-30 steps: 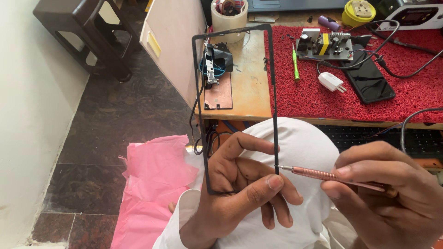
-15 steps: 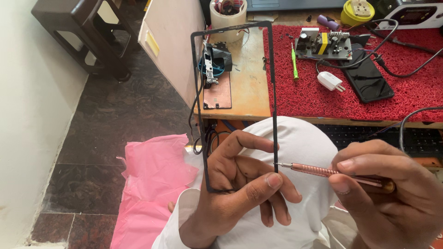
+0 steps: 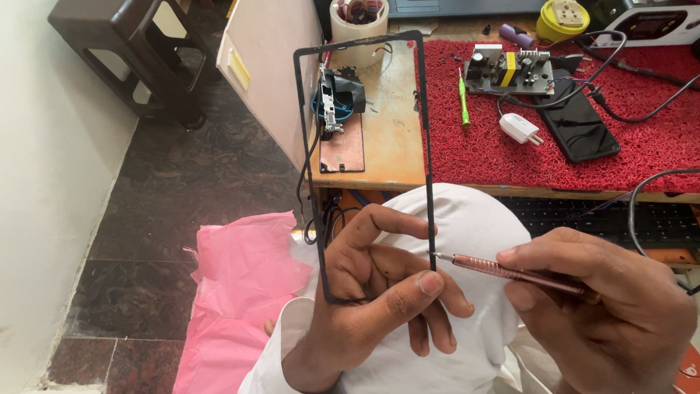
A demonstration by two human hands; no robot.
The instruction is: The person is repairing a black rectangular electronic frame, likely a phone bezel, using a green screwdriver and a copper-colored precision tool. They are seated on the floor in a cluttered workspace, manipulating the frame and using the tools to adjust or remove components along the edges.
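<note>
My left hand grips the lower end of a thin black rectangular phone frame and holds it upright over my lap. Its open middle shows the desk behind it. My right hand pinches a slim pink-metal screwdriver. The tool's tip touches the frame's right rail just above my left thumb. White cloth covers my knee beneath both hands.
A wooden desk carries a red mat with a circuit board, a dark phone, a white plug adapter, a green screwdriver and cables. A tape roll stands behind. Pink plastic and a dark stool lie left.
The frame and both hands have barely shifted. The screwdriver tip stays on the right rail of the frame.
</note>
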